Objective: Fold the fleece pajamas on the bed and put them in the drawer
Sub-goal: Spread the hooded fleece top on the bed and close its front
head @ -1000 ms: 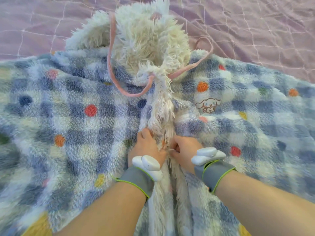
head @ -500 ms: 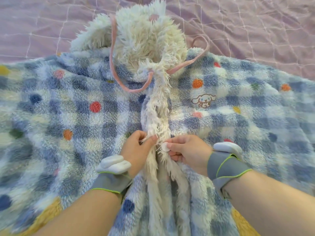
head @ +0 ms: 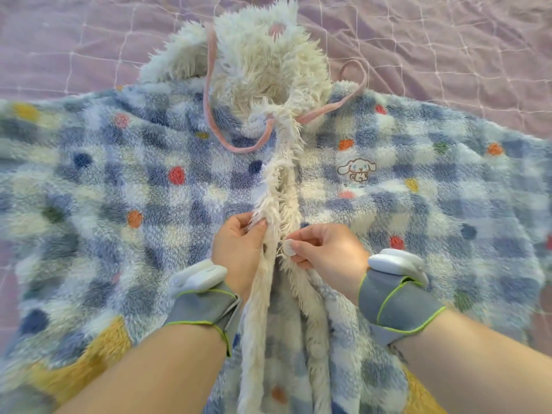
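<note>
Fleece pajama top (head: 149,204) spread across lilac bed (head: 59,40), white hood (head: 263,55) at 12 o'clock, pink drawstring (head: 209,109) looping toward 11, left hand (head: 239,249) at centre pinching the shaggy white front edge (head: 280,186), right hand (head: 328,249) just beside it pinching a white button (head: 289,245)

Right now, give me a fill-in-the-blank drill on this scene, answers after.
The right hand pinches a white ____ on the pajamas. The embroidered dog lies nearer the ____ hand. The cord by the hood is ____. Missing: button; right; pink.
</note>
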Demonstrator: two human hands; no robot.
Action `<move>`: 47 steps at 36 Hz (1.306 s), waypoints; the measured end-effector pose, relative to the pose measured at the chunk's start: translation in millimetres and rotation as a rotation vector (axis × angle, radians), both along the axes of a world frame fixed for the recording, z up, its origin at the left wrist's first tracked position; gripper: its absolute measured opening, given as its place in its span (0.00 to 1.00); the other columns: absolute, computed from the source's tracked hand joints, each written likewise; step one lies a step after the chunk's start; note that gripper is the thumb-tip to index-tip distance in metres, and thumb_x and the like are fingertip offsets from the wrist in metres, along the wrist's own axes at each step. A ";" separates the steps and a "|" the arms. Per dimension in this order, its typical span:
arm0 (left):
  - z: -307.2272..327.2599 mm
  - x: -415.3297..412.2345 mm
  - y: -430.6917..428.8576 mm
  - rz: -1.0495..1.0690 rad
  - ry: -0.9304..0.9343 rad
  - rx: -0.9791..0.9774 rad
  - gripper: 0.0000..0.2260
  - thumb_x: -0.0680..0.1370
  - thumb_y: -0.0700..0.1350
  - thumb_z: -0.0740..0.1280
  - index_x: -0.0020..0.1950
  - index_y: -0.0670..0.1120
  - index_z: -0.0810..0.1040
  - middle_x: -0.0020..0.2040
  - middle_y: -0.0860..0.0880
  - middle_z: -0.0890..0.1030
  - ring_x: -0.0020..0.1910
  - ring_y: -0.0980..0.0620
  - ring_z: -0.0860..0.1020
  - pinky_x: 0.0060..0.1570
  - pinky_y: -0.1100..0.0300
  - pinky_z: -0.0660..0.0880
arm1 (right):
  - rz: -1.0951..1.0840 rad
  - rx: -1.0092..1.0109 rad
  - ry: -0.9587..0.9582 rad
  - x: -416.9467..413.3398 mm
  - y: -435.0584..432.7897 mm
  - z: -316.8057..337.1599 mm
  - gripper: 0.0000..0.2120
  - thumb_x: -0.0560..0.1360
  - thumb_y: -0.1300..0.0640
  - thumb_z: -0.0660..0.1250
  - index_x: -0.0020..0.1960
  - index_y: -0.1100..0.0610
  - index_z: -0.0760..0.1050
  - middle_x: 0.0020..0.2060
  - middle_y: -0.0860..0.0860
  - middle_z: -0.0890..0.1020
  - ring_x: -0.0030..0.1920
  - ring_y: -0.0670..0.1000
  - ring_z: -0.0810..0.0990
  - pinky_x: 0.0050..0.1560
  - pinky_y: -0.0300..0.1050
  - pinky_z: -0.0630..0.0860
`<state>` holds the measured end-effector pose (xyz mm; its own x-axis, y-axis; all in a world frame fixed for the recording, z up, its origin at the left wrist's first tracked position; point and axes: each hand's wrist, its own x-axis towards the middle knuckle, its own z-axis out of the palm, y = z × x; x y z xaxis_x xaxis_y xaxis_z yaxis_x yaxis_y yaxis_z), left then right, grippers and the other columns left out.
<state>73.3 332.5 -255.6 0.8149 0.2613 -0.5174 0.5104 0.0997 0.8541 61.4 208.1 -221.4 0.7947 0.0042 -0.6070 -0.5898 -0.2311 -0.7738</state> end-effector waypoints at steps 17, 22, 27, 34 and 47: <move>-2.8 -32.7 -20.5 -0.010 0.206 -0.258 0.14 0.73 0.24 0.60 0.46 0.43 0.75 0.40 0.46 0.80 0.37 0.50 0.79 0.41 0.58 0.78 | -0.078 -0.064 0.060 -18.2 -1.2 -20.0 0.14 0.72 0.66 0.69 0.33 0.52 0.74 0.27 0.51 0.79 0.30 0.51 0.77 0.42 0.49 0.80; -13.5 -39.8 -20.4 -0.034 0.280 -0.143 0.10 0.73 0.27 0.66 0.43 0.41 0.77 0.31 0.50 0.81 0.35 0.49 0.78 0.41 0.58 0.77 | -0.045 -0.116 0.060 -19.0 -4.0 -26.9 0.12 0.71 0.61 0.72 0.31 0.50 0.76 0.29 0.50 0.80 0.29 0.47 0.76 0.38 0.44 0.76; -14.5 -30.6 -14.9 -0.259 0.180 0.099 0.07 0.73 0.32 0.68 0.44 0.44 0.78 0.37 0.49 0.80 0.37 0.49 0.77 0.45 0.54 0.76 | -0.016 -0.140 0.046 -16.4 -5.5 -23.6 0.08 0.71 0.52 0.72 0.34 0.50 0.79 0.25 0.43 0.78 0.29 0.44 0.75 0.36 0.39 0.73; -2.3 -25.4 -16.1 -0.535 -0.022 0.417 0.12 0.72 0.37 0.69 0.37 0.53 0.72 0.35 0.57 0.76 0.37 0.54 0.76 0.46 0.60 0.74 | 0.036 -0.351 0.030 -11.4 -4.2 -17.3 0.06 0.72 0.51 0.70 0.39 0.51 0.77 0.36 0.50 0.79 0.40 0.50 0.77 0.38 0.41 0.69; 5.0 -21.9 -7.8 -0.218 0.316 -0.291 0.06 0.74 0.32 0.68 0.41 0.42 0.77 0.37 0.45 0.80 0.31 0.55 0.79 0.33 0.65 0.79 | -0.108 -0.062 0.111 -19.2 -12.0 -43.0 0.11 0.74 0.61 0.68 0.34 0.54 0.73 0.30 0.50 0.75 0.28 0.46 0.70 0.33 0.42 0.70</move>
